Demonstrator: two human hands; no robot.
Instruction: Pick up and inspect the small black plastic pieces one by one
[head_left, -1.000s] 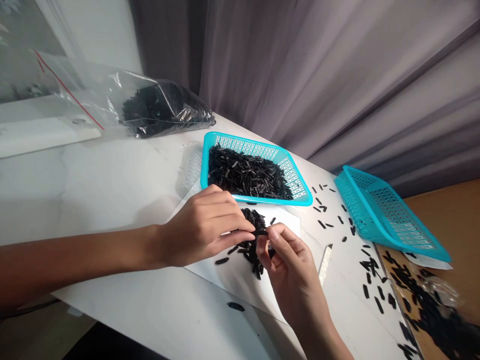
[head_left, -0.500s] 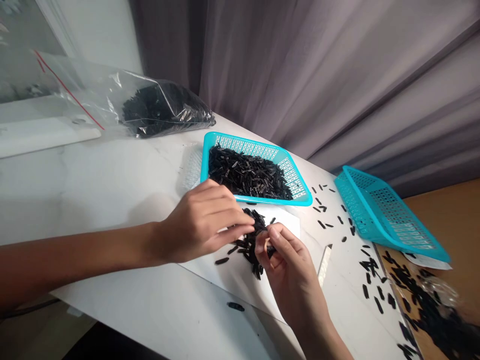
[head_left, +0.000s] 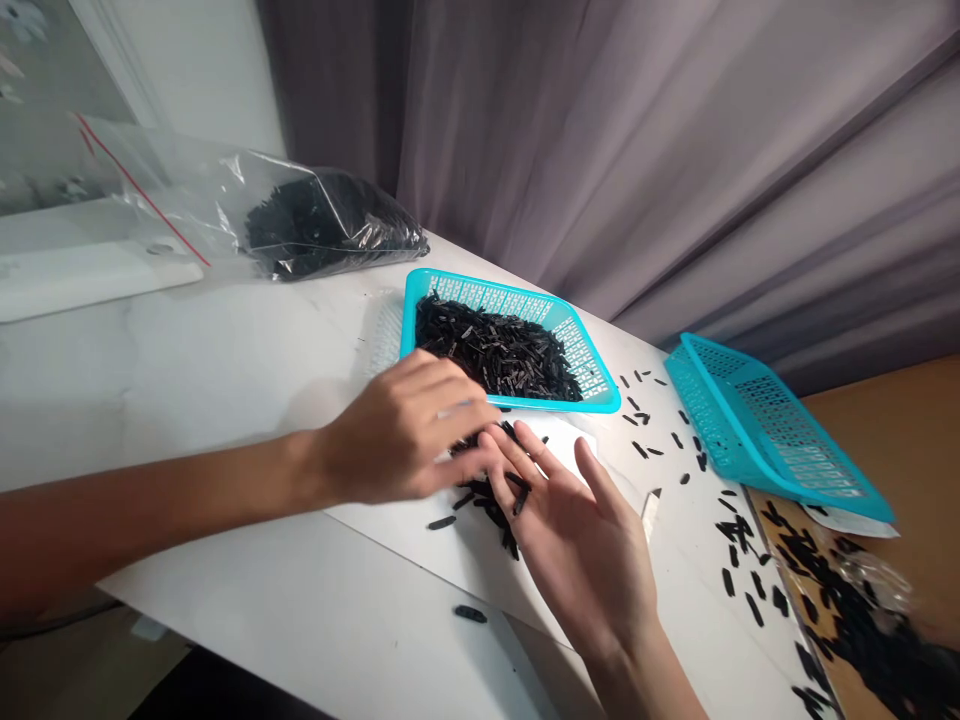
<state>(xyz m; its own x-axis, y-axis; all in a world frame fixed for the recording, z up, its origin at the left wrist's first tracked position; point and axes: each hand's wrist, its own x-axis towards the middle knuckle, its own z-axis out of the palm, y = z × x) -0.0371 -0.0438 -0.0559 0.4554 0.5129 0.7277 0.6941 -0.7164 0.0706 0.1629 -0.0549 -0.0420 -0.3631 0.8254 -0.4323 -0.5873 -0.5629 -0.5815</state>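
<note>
My right hand (head_left: 577, 540) is turned palm up with its fingers spread. A small black strip-shaped piece (head_left: 519, 492) lies against its fingers, not gripped. My left hand (head_left: 412, 430) reaches in from the left, palm down, its thumb and forefinger apart beside the right fingertips. Nothing shows held in it, though its inner side is hidden. Beneath both hands, a pile of the same black pieces (head_left: 491, 515) lies on a white sheet (head_left: 427, 550). Just beyond stands a turquoise basket (head_left: 611, 395) heaped with black pieces.
A clear zip bag (head_left: 217, 190) of black pieces lies at the back left. Another turquoise basket (head_left: 810, 480) stands right, with loose pieces (head_left: 739, 535) scattered near it. A pale blade-like strip (head_left: 651, 515) lies by my right wrist. A grey curtain (head_left: 600, 150) hangs behind.
My right hand has gone from a closed pinch to an opened, upturned palm. My left hand has shifted slightly left, its fingertips now by the right fingers.
</note>
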